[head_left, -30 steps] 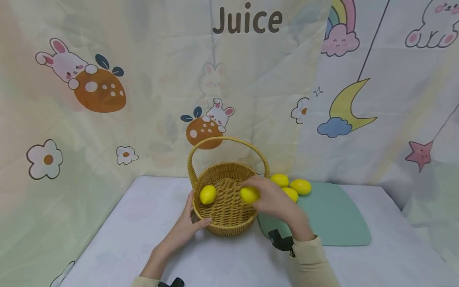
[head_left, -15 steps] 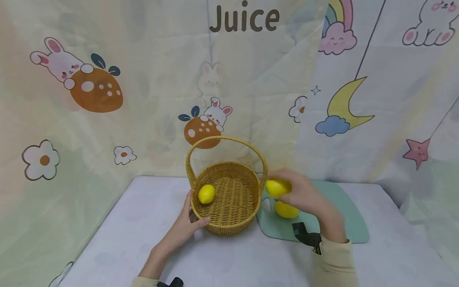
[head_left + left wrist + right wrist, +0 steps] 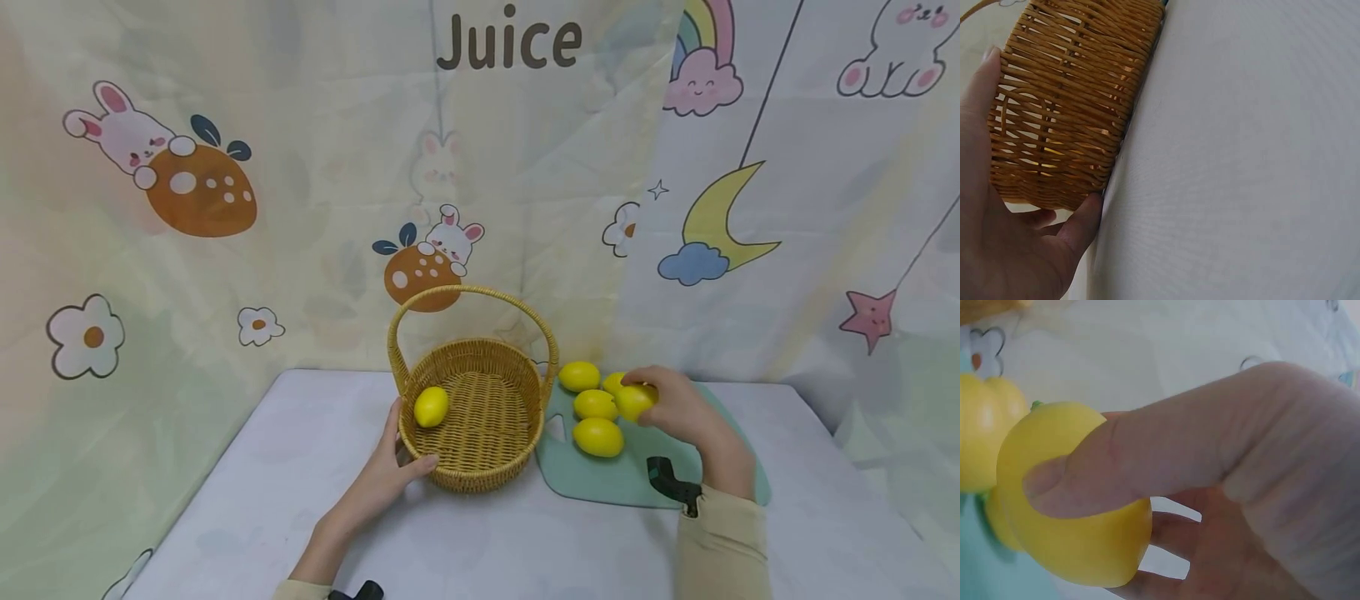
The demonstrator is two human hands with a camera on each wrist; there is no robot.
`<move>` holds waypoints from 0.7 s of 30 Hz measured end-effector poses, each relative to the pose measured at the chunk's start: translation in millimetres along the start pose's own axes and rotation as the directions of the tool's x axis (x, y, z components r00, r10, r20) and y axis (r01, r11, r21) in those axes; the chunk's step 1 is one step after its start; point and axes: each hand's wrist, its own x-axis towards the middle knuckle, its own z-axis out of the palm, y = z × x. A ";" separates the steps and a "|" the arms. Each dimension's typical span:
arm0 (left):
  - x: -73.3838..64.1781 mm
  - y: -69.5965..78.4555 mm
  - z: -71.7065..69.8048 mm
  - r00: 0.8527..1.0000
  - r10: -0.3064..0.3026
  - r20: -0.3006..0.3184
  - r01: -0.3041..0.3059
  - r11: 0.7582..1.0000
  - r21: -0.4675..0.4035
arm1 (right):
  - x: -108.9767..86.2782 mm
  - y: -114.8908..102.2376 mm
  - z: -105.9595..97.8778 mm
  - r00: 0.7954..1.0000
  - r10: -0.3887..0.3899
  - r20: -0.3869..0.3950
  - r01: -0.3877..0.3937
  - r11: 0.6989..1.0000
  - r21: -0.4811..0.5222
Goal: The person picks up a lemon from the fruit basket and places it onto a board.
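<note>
My left hand [image 3: 393, 467] grips the side of a woven basket [image 3: 472, 481] with a tall arched handle. In the left wrist view its thumb lies near the rim and its fingers reach round the basket's lower edge [image 3: 1066, 125]. One yellow lemon [image 3: 431, 407] rests inside, at the left. Over the green cutting board [image 3: 645, 479], my right hand [image 3: 682, 408] holds another lemon [image 3: 634, 403] between thumb and fingers. The right wrist view shows the thumb pressed across this lemon [image 3: 1079, 550]. Several lemons [image 3: 598, 437] lie on the board just left of that hand, one partly hidden.
The board lies flat beside the basket on a table with a white cloth [image 3: 247, 492]. Behind the table hangs a printed curtain [image 3: 330, 208] with rabbits and the word Juice. A black wrist mount [image 3: 671, 483] sits on the right sleeve.
My right hand has carried the lemon from inside the basket rightward over the rim to the board, beside the other lemons. My left hand has stayed on the basket.
</note>
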 end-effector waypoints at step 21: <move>-1.2 1.3 -0.6 1.000 -0.002 0.002 0.002 1.000 -0.004 | 5.0 53.5 22.9 0.986 0.133 0.104 -0.132 0.991 -0.010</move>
